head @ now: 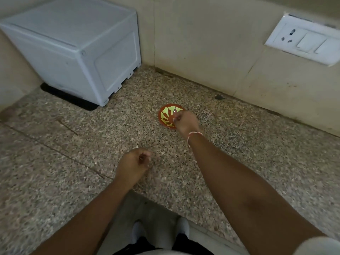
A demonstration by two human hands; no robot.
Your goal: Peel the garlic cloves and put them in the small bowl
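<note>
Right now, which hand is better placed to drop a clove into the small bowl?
The right hand: it hovers curled over the small bowl's near rim. The left hand sits curled well short of it, nearer the counter edge. No clove is clearly visible.

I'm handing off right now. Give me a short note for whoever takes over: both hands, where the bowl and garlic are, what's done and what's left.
Right hand: reaching over the near right rim of the small bowl, fingers curled; whether they pinch a clove is too small to tell.
Left hand: low over the counter, fingers curled; contents hidden.
Bowl: on the counter near the wall corner; its contents cannot be made out.
Pale peel-like scraps lie just beyond the left hand.
Done: unclear how many cloves.
Left: check both hands, then peel any remaining cloves.
</note>
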